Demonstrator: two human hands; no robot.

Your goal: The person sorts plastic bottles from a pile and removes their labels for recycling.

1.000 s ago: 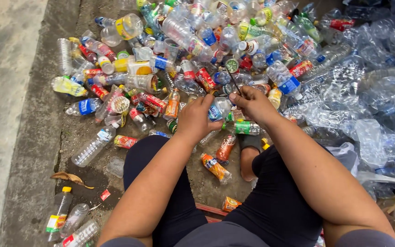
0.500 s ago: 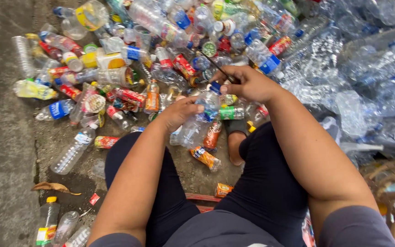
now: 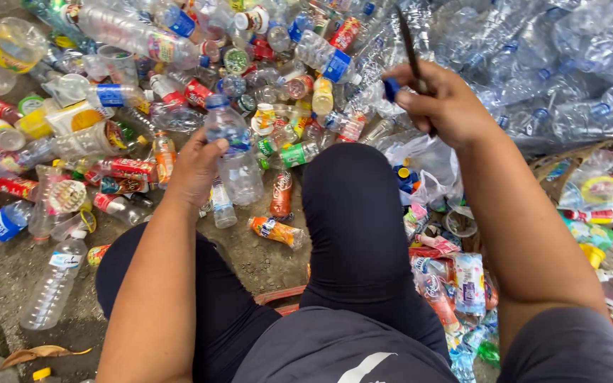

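Since a moment ago our left hand (image 3: 196, 167) has lifted a clear crumpled plastic bottle (image 3: 234, 152) off the heap, fingers wrapped round its left side. Our right hand (image 3: 441, 103), far right, now pinches a blue cap (image 3: 390, 89) and a thin dark blade (image 3: 407, 46). The bottle looks uncapped, label gone.

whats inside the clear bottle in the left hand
The clear bottle in the left hand looks empty: ground and litter show through its wall. The palm covers its left side, so that part cannot be checked.
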